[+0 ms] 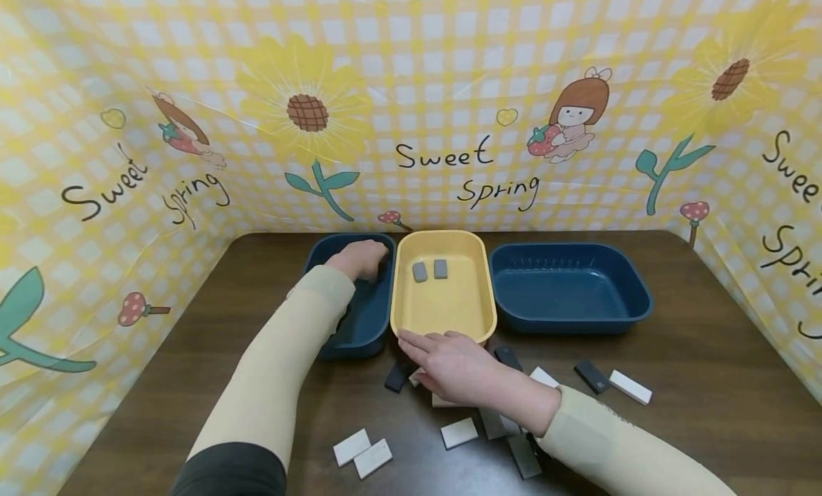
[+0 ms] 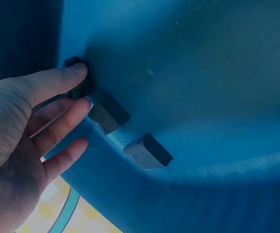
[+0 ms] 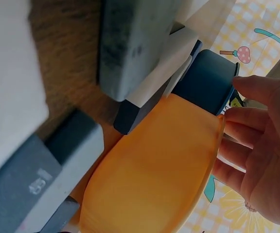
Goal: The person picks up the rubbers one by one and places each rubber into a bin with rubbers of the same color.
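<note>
My left hand (image 1: 361, 259) reaches down into the left blue basin (image 1: 349, 350). In the left wrist view its thumb and fingers close around a dark block (image 2: 81, 87) by the basin wall. Two more dark blocks, a middle one (image 2: 109, 112) and an outer one (image 2: 147, 151), sit in line beside it. My right hand (image 1: 452, 367) is at the near rim of the yellow basin (image 1: 443, 317), fingers extended. In the right wrist view its fingertips are right at that rim, and nothing is held. Two grey blocks (image 1: 440, 269) lie inside the yellow basin.
A wide blue basin (image 1: 571, 321) stands right of the yellow one. White blocks (image 1: 372, 458) and dark blocks (image 1: 591, 376) lie scattered on the brown table (image 1: 257, 325), several under the right forearm. A checked yellow cloth (image 1: 411, 110) surrounds the table's back and sides.
</note>
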Available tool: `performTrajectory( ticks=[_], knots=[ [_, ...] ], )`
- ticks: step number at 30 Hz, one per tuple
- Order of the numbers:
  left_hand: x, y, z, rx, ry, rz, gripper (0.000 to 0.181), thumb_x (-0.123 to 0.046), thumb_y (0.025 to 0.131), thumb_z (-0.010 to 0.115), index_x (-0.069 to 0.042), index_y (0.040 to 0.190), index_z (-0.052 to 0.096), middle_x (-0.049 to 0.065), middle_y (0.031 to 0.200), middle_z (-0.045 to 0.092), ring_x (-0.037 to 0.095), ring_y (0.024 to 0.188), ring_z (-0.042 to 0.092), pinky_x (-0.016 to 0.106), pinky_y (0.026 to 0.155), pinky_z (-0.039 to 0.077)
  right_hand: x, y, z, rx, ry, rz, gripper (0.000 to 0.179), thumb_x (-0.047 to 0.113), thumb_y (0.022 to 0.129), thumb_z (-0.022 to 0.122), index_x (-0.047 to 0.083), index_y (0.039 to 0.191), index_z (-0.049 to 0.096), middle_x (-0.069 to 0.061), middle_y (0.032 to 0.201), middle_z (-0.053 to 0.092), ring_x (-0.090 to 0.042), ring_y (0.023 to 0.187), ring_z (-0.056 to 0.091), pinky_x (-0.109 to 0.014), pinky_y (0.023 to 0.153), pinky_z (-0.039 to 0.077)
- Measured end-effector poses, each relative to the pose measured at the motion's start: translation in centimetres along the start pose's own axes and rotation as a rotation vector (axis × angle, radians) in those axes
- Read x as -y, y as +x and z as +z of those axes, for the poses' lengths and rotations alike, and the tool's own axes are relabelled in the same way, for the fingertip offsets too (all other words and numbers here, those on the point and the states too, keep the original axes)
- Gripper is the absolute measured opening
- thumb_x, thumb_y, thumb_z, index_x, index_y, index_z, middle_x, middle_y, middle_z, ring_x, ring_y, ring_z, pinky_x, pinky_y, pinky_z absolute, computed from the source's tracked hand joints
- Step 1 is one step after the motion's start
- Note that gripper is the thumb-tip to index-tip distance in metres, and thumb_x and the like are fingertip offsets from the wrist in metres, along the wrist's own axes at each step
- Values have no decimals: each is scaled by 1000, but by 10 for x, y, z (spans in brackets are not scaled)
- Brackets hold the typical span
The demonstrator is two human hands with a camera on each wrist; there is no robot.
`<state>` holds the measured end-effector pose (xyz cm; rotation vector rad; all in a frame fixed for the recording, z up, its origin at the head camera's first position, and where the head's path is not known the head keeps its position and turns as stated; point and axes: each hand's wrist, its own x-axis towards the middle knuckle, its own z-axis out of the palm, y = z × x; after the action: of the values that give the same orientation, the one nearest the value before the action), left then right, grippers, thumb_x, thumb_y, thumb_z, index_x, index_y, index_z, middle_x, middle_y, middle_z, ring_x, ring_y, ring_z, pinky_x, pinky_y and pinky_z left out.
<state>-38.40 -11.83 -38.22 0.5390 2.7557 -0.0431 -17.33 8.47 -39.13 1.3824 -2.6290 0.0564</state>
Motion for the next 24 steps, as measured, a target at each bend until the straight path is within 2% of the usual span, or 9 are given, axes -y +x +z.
performTrajectory(
  ticks=[5, 10, 14, 17, 21, 24],
  knots=[
    [0, -3, -2, 8, 14, -7, 16, 1, 85, 68, -10, 95, 63, 7, 92, 60, 25, 85, 54, 36, 74, 45, 1, 1, -1, -1, 4, -5, 53, 29, 93, 66, 5, 139, 54, -7, 144, 49, -17, 117, 58, -32, 86, 51],
    [1, -12, -8, -16, -10, 3, 18, -1, 83, 70, -11, 96, 64, 7, 95, 62, 25, 86, 54, 37, 76, 46, 2, 2, -2, -9, 0, -10, 53, 27, 92, 67, 5, 138, 54, -7, 143, 50, -17, 117, 58, -32, 86, 51],
    [5, -26, -21, -60, -17, 39, 26, -5, 88, 65, -7, 113, 66, 12, 111, 65, 27, 99, 59, 42, 87, 48, 3, 2, -2, -6, -5, -6, 53, 27, 91, 68, 5, 138, 54, -7, 143, 50, -17, 116, 58, -32, 86, 51],
    [11, -37, -30, -108, -10, 56, 33, -12, 94, 59, -3, 125, 61, 15, 123, 62, 29, 110, 58, 45, 94, 45, 3, 2, -3, -3, -5, -3, 54, 27, 91, 68, 5, 138, 54, -7, 143, 50, -17, 116, 59, -32, 86, 51],
    [18, -56, -37, -152, -24, 63, 35, -21, 96, 60, -2, 125, 61, 16, 120, 63, 30, 108, 59, 46, 93, 45, 3, 2, -3, 4, -2, 3, 55, 27, 91, 69, 6, 139, 53, -7, 144, 49, -17, 116, 59, -32, 86, 51],
    [23, -72, -36, -163, -36, 79, 36, -25, 96, 61, -2, 124, 61, 15, 118, 64, 29, 105, 60, 47, 92, 46, 4, 1, -3, 13, -3, 8, 55, 27, 91, 68, 6, 140, 52, -6, 145, 48, -17, 116, 58, -32, 86, 51]
  ],
)
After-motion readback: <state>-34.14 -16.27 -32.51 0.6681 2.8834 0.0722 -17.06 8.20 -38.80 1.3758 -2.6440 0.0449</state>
